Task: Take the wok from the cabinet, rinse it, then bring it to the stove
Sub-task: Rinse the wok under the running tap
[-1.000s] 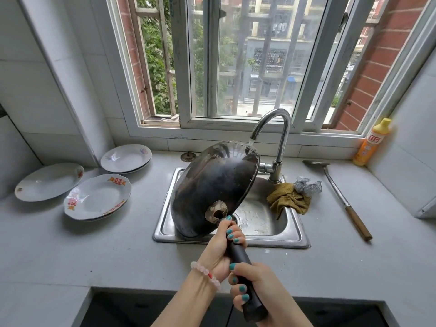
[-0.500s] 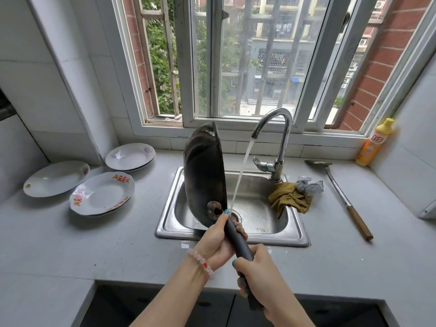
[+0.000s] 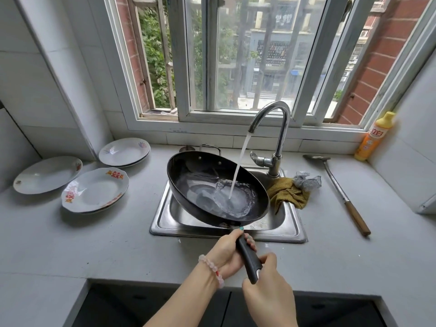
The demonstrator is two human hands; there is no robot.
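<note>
Overhead, the head view shows the wok [image 3: 203,182] held tilted, open side up, above the steel sink [image 3: 162,224], with tap [image 3: 280,128] water streaming into it. The left hand [image 3: 226,253] and right hand [image 3: 266,289] both clamp its black handle. The grey worktop [image 3: 94,251] carries white plates [image 3: 94,190] left and a spatula [image 3: 339,187] and yellow bottle [image 3: 375,138] right, below a window [image 3: 236,55].

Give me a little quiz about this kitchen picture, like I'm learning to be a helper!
1. True or false: water from the tap is pouring into the wok.
2. Who grips the wok's handle? A left hand only, B right hand only, C both hands.
3. Fill in: the long spatula lies on the counter to the ___ of the sink.
Key: 1 true; 2 C; 3 right.
</note>
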